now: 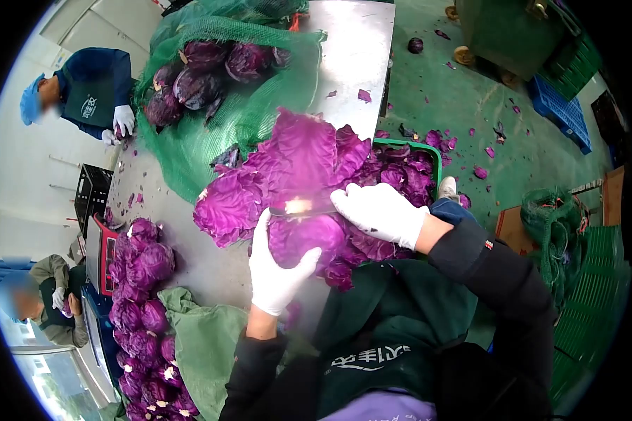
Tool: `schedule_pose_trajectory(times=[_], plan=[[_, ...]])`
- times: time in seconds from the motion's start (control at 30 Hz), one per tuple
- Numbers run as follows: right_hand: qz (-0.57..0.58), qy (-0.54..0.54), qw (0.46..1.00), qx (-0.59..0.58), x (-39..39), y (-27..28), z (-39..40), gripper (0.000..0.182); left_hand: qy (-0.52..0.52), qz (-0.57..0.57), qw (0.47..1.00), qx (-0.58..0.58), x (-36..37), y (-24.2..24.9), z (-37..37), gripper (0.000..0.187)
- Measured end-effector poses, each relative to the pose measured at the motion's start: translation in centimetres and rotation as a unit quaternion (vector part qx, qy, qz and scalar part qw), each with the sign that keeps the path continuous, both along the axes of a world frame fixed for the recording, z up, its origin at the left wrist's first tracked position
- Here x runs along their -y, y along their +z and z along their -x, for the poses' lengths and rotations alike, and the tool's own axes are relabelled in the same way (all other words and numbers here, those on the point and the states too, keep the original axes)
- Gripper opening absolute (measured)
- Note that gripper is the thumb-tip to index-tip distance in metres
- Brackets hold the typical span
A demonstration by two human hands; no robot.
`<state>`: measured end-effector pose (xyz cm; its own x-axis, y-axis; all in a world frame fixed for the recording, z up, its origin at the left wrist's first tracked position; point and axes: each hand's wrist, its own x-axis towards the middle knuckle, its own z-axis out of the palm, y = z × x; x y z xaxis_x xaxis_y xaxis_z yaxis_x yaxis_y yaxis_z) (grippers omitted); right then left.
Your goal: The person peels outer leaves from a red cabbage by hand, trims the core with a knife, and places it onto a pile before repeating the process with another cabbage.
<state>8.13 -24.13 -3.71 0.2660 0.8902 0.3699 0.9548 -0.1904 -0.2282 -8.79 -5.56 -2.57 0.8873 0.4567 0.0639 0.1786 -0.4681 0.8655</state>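
My left hand (279, 277), in a white glove, is wrapped round the near side of a red cabbage (303, 242), with thumb and fingers spread over it. Large purple outer leaves (298, 151) fan out beyond the head. In my gloved right hand (383, 214) is a knife (316, 212), its thin blade lying across the cabbage at the pale stem end (298, 205). The grip hides the knife's handle. Just beyond my right hand, a green-rimmed crate (439, 165) holds loose purple leaves (407, 172).
A green mesh bag (253, 105) of dark cabbages lies on the metal table (354, 63). Peeled cabbages (144, 316) line the left, beside a green cloth (203, 351). Two co-workers (84, 91) stand across the table. Leaf scraps, a blue pallet (558, 112) and a wheeled bin (505, 35) are at right.
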Motion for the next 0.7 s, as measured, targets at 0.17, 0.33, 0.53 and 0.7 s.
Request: schedule_pose_trajectory(times=[0.17, 0.33, 0.53, 0.7], plan=[[0.023, -0.015, 0.999, -0.026, -1.0, -0.1, -0.4, 0.020, 0.019, 0.032, 0.999, 0.004, -0.2, -0.1, -0.1, 0.096], [0.034, -0.133, 0.989, -0.061, -0.1, -4.7, -3.0, 0.024, -0.030, -0.095, 0.994, 0.049, 1.7, 0.8, 1.5, 0.096], [-0.122, -0.177, 0.903, -0.372, 0.7, -0.9, 1.5, 0.023, -0.020, 0.075, 0.995, 0.062, 0.7, -0.9, 2.7, 0.101], [-0.081, -0.165, 0.691, -0.698, 0.4, 0.3, 4.6, 0.046, -0.034, -0.085, 0.995, 0.049, 0.0, -0.9, 3.6, 0.103]])
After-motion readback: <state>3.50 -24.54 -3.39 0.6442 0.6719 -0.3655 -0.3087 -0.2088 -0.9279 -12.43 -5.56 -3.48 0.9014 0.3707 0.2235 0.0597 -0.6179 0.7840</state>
